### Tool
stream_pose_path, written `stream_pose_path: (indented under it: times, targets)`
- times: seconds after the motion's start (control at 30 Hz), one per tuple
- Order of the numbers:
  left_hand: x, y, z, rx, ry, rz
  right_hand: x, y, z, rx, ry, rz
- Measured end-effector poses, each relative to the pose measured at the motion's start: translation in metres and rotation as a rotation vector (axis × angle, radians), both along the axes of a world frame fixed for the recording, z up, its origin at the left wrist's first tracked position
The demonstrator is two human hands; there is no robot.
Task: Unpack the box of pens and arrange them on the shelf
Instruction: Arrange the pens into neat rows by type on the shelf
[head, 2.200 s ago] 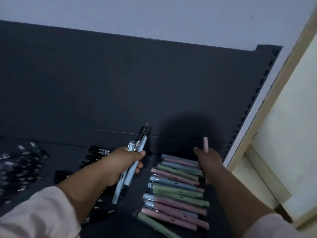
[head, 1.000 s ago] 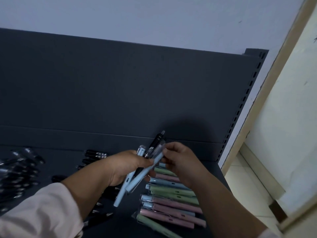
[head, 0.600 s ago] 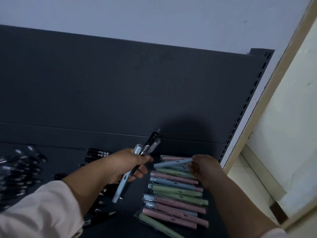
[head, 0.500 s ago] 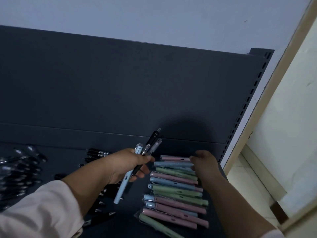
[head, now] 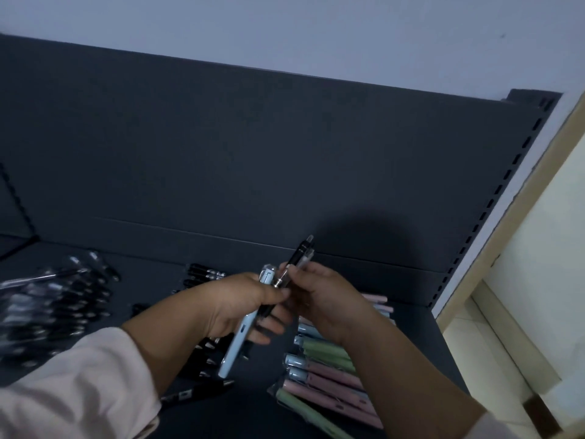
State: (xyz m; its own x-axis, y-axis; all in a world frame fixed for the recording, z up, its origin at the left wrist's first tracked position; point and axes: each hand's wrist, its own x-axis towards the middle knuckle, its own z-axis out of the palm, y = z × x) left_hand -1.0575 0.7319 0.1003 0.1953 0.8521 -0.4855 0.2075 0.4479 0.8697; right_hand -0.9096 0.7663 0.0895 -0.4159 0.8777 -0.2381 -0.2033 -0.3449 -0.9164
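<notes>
My left hand point(head: 234, 307) is closed around a small bundle of pens: a light blue pen point(head: 235, 345) points down and left, and a black pen point(head: 300, 251) sticks up to the right. My right hand point(head: 319, 296) pinches a pen near the top of that bundle, just right of my left thumb. Below my right wrist a row of pastel pens point(head: 329, 372), pink, green and blue, lies side by side on the dark shelf point(head: 152, 274). No box is in view.
Black pens point(head: 205, 275) lie in a group behind and under my left hand. A blurred row of clear-capped black pens point(head: 47, 299) fills the shelf's left side. The shelf's dark back panel point(head: 253, 153) rises behind; a slotted upright point(head: 493, 198) and a doorway bound the right.
My right hand has left the far end of the pastel row and come back up to the bundle in my left hand, where it now pinches a pen. The camera view has shifted slightly.
</notes>
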Motion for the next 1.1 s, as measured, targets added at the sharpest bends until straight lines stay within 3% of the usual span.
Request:
stream_pose_path:
  times: [0.1, 0.27, 0.4, 0.57, 0.7, 0.8, 0.97, 1.1]
  targets:
    - [-0.017, -0.006, -0.003, 0.009, 0.033, 0.088, -0.015, 0.002, 0.002, -0.004, 0.007, -0.05]
    - [-0.049, -0.018, -0.008, 0.041, 0.044, 0.288, -0.038, 0.009, -0.002, 0.075, -0.15, -0.097]
    - [-0.075, -0.025, -0.007, 0.064, -0.064, 0.495, -0.06, 0.013, -0.015, 0.375, -0.525, 0.01]
    - [-0.109, -0.035, -0.006, -0.02, -0.285, 0.682, -0.09, 0.024, -0.031, 0.562, -0.801, 0.116]
    - [-0.129, -0.043, -0.015, 0.004, -0.341, 0.796, -0.111, 0.019, -0.029, 0.754, -1.035, 0.111]
    - [-0.146, -0.049, -0.019, 0.056, -0.364, 0.851, -0.133, 0.004, -0.023, 0.811, -0.948, 0.122]
    - [-0.179, -0.065, -0.023, 0.124, -0.338, 0.874, -0.182, -0.028, -0.019, 0.633, -0.678, 0.35]
    - [-0.204, -0.076, -0.025, 0.155, -0.376, 0.913, -0.215, -0.044, -0.026, 0.601, -0.624, 0.488]
